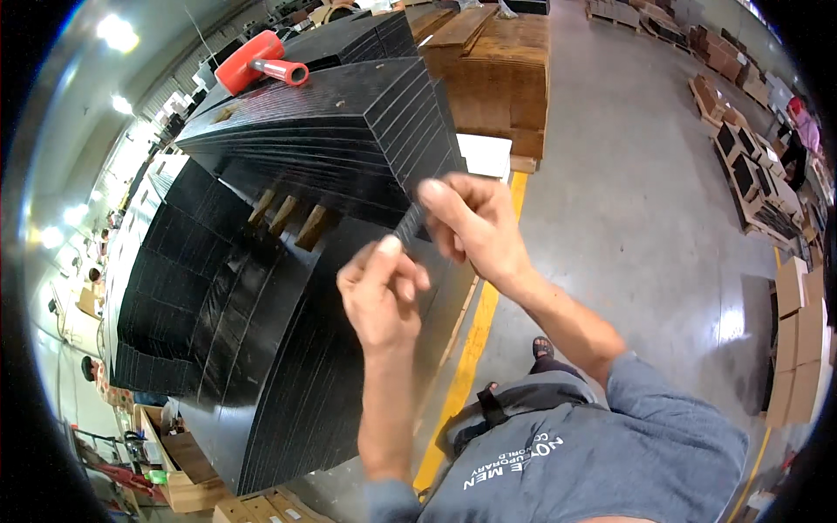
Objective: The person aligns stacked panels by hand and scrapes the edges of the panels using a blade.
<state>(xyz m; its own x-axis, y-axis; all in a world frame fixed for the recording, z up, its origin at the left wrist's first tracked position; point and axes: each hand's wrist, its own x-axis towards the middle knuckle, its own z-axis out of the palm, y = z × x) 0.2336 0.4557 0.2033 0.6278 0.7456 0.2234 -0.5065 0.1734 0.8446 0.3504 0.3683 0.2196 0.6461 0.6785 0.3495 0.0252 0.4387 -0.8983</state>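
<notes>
A short, dark, narrow strip (408, 224) is stretched between my two hands; its exact kind is too small and blurred to tell. My left hand (380, 295) pinches its lower end between thumb and fingers. At the upper end, my right hand (475, 218) grips it the same way. Both hands are raised in front of tall stacks of black boards (305, 113). A red mallet (248, 65) lies on top of the farther stack, its handle pointing right.
Lower black panels (296, 349) stand stacked at the left, with wooden blocks (283, 216) among them. Behind are brown wooden boards (497, 70). A yellow floor line (466, 366) runs beside me. Loaded pallets (754, 183) and cartons (798, 340) stand at the right; people are farther off.
</notes>
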